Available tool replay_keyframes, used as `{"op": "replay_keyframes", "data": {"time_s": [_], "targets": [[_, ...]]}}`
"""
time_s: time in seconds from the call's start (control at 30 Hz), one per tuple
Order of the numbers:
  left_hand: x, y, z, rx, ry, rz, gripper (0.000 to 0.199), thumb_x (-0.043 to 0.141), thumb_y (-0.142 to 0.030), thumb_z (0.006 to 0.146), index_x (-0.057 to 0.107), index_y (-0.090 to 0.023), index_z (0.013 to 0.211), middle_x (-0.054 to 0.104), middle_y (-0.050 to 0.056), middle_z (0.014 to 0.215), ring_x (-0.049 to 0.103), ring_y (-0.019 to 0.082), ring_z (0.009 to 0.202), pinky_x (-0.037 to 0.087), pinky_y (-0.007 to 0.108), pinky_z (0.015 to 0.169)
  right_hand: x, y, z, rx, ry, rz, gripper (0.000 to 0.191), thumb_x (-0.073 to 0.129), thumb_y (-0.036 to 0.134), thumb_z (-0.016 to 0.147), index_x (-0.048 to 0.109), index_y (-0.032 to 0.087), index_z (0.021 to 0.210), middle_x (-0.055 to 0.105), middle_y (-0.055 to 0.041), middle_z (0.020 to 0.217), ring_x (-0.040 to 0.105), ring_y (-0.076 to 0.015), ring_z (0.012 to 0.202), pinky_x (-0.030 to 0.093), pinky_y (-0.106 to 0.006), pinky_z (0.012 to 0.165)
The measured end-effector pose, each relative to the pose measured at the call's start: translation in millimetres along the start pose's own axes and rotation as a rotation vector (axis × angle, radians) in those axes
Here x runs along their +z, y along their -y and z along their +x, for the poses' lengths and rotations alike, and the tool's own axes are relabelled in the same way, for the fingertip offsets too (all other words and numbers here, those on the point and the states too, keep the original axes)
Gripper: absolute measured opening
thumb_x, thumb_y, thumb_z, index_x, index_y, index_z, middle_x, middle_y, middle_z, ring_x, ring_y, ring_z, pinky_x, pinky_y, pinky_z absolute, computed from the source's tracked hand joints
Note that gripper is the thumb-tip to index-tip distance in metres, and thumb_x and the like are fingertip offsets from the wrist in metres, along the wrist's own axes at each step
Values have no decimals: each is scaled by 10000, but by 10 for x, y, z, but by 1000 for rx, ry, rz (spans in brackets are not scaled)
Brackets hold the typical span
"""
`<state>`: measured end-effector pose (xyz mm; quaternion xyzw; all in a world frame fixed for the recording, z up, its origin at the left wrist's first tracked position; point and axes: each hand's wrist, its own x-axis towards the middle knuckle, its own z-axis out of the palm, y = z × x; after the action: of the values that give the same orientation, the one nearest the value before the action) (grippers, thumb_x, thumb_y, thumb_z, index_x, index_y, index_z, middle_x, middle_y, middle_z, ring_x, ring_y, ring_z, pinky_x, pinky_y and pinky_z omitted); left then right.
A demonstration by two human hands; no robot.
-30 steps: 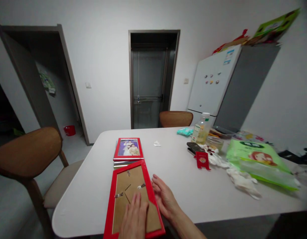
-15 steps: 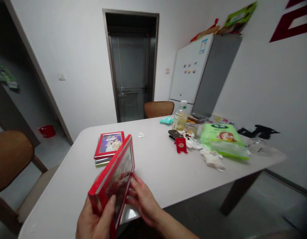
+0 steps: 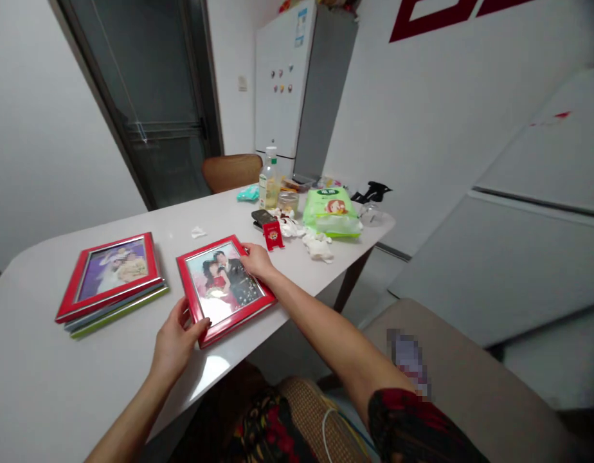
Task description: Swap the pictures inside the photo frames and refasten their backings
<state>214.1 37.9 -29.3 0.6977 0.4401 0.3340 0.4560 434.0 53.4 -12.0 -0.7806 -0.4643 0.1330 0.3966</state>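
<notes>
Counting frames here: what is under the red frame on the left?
Under that red frame lie at least two more frames, only silver and green edges showing; their fronts are covered.

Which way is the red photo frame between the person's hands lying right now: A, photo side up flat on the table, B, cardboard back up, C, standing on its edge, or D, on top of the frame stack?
A: the red photo frame lies flat on the table with its picture showing, the left hand and right hand on opposite corners.
</notes>
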Motion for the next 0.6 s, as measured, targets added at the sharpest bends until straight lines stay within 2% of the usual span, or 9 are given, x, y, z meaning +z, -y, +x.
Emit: {"op": "replay_keyframes", "data": {"time_s": [0.07,0.23,0.3,0.4,0.5,0.6], "targets": [[72,29,125,-7,31,171,608,595,-316,655,381,-160,1202,529,107,1165,541,213,1011,443,313,840,26,-45,120,20,-2,-74,353,502,116,673,591,172,1010,622,-56,1024,543,-191,955,378,-246,812],[97,-86,396,15,61,599,543,554,-310,700,403,-137,1191,574,131,1097,571,243,946,442,327,796,137,-85,255,58,-4,-210,321,461,124,711,581,153,1007,621,-88,1010,542,-196,949,366,-256,804],[112,-108,458,42,71,699,511,533,-326,716,418,-144,1180,589,124,1073,575,254,932,443,334,777,157,-84,265,61,2,-250,300,455,129,717,585,140,987,624,-101,985,545,-203,933,360,-268,807],[110,-111,462,56,67,735,516,505,-355,733,405,-145,1193,581,120,1087,573,257,931,442,331,770,149,-65,242,58,9,-285,268,454,131,721,596,133,947,632,-109,933,545,-206,913,349,-285,820],[-63,-131,405,131,24,682,518,489,-387,736,399,-169,1198,547,95,1137,558,250,949,428,339,803,142,22,166,33,-13,-280,292,465,198,733,574,125,994,597,-135,994,494,-239,986,337,-337,841],[-481,-144,394,321,-169,653,491,473,-398,744,400,-197,1185,468,81,1224,472,259,1072,371,370,893,237,246,46,-86,-25,-204,378,443,251,756,501,129,1109,502,-141,1151,400,-245,1093,293,-369,898]]}}
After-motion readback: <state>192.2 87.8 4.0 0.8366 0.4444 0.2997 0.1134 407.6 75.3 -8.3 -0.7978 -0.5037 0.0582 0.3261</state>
